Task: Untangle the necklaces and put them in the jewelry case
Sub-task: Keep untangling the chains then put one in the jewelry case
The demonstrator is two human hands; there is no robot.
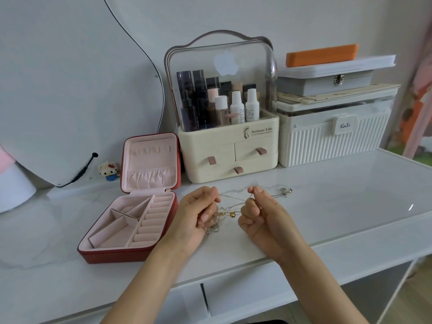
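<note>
Near the front edge of the table [350, 206], our left hand [198, 213] and right hand [264, 216] each pinch the tangled necklaces [230, 208], pulling them apart to find knots. Just left, the jewelry case [131, 251] waits open, ready for them.

I am looking at white marble-pattern desk top [327, 206], glossy, reflecting soft daylight. Pale grey wall [233, 17] is standing behind. Curved mirror [70, 90] is leaning at left. Cream cosmetics organizer [230, 148] is sitting at back, white ribbed box [332, 141] just beside it, grey and orange cases stacked on top. Wooden floor [409, 307] is showing at lower right.
</note>
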